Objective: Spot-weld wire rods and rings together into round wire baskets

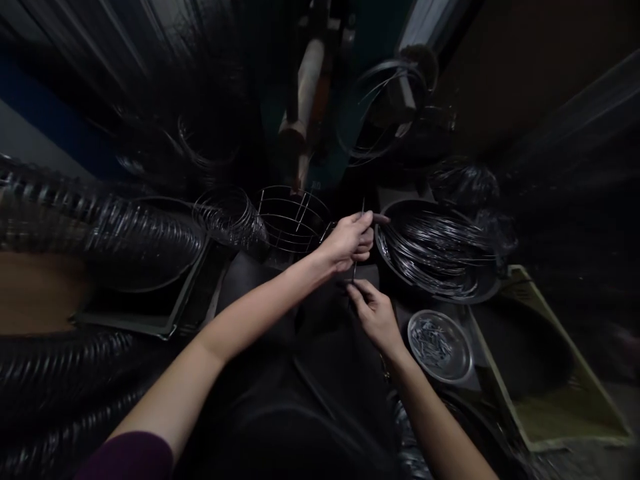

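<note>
My left hand (350, 241) is closed around a thin metal wire (355, 270), its index finger stretched to the right. A short end of the wire shows above that hand. Just below, my right hand (374, 312) pinches the lower part of the wire between thumb and fingers. Left of my hands is a round wire frame (285, 233) with several rings and short cross wires, under the tip of a machine arm (309, 80). To the right, a dark basin (493, 293) holds a heap of curved, shiny wires (435, 250).
A round metal dish (465, 367) of small metal pieces stands at the right, beside a yellow crate (595, 413). Stacks of wire rings (140, 230) and a grey-green crate (150, 327) are on the left. A wire coil (370, 150) hangs behind.
</note>
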A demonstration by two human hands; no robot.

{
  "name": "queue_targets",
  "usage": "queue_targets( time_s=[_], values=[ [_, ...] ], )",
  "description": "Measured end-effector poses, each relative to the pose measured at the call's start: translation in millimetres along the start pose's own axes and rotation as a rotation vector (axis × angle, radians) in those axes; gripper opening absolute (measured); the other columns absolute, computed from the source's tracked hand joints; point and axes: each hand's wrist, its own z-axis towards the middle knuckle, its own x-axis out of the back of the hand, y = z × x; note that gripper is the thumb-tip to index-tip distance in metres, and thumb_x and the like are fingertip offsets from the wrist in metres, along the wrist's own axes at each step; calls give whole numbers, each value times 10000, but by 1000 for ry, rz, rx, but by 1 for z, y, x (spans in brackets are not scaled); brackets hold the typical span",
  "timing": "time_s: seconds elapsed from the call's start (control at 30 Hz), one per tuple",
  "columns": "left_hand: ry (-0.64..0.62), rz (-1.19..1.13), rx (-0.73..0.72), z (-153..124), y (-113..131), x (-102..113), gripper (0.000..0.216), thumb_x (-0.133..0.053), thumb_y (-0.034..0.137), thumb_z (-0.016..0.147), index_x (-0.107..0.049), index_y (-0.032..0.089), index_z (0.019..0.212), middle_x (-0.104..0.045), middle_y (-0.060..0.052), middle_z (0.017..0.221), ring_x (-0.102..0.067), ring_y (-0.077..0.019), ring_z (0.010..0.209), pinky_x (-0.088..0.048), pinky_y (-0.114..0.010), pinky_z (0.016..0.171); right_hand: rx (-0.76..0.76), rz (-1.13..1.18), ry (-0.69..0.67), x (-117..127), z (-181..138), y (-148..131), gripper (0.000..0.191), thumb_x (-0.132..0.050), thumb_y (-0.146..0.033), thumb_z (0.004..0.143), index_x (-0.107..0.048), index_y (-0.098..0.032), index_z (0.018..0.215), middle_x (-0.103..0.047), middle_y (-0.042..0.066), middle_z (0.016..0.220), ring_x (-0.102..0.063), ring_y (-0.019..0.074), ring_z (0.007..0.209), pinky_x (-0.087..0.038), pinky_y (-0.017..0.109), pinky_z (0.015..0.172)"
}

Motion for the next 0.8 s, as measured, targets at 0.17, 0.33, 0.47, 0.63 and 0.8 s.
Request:
queue_targets(
  time_s=[0.17, 0.33, 0.47, 0.63, 0.8],
  values=[
    [111, 521, -208, -32, -3, 49, 376, -452, 424, 903, -537, 162, 1159, -608, -53, 874, -606, -139, 805, -485, -297, 781, -128, 120, -25, -2, 16, 1, 443, -613, -546, 740, -586, -196, 1009, -590, 0, 649, -507, 127, 488, -409, 242, 428],
    [436, 1363, -490, -82, 43, 152, 791, -686, 476, 703, -369, 169, 1361, -450, -156, 1309, -418, -289, 1230, -306, -473, 1051, -81, 219, -70, 6, 71, -12, 454, -645, -590, 688, -546, -182, 861, -573, -11, 604, -506, 108, 447, -405, 223, 387],
    [318, 1712, -324, -52, 72, 191, 1114, -798, 481, 504, -231, 190, 1418, -304, -181, 1425, -244, -397, 1327, -172, -611, 1060, -50, 327, -37, -5, 131, -32, 447, -671, -579, 657, -558, -160, 763, -540, -29, 555, -432, 59, 396, -323, 182, 350],
    [196, 1691, -375, -18, 71, 198, 678, -661, 297, 660, -397, 112, 1258, -460, -147, 1151, -496, -284, 1057, -419, -454, 938, 47, 429, 6, -28, 194, -64, 356, -702, -436, 653, -567, -139, 795, -519, -55, 536, -409, 38, 395, -317, 168, 363],
    [244, 1541, -480, -29, 54, 212, 587, -623, 230, 637, -407, 125, 1173, -455, -101, 1055, -494, -247, 1003, -456, -402, 904, 76, 471, -57, -54, 219, -78, 350, -693, -371, 651, -535, -147, 869, -538, -63, 553, -453, 56, 424, -318, 171, 368]
  ],
)
